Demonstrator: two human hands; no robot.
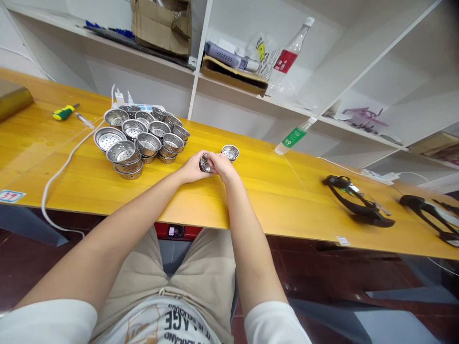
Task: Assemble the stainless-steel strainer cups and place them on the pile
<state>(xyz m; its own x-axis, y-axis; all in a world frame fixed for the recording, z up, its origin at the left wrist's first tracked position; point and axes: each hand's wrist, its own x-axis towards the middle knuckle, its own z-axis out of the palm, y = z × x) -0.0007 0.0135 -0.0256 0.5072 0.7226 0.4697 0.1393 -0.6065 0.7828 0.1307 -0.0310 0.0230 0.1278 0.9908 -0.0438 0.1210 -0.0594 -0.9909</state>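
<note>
Above the yellow table, a small perforated metal cup (205, 163) is tilted on its side between my two hands. My left hand (191, 168) is wrapped round its left side. The fingers of my right hand (221, 166) close on its right rim and partly cover its opening. Just behind my right hand another metal cup (230, 152) stands upright on the table. To the left, several perforated metal cups (148, 142) are grouped closely, some stacked on others.
On the table (287, 205), a white cable (57, 179) curves at the left, near a yellow-green screwdriver (64, 112). A green-labelled bottle (294, 137) leans against the shelf (233, 114). Black headsets (358, 203) lie at the right.
</note>
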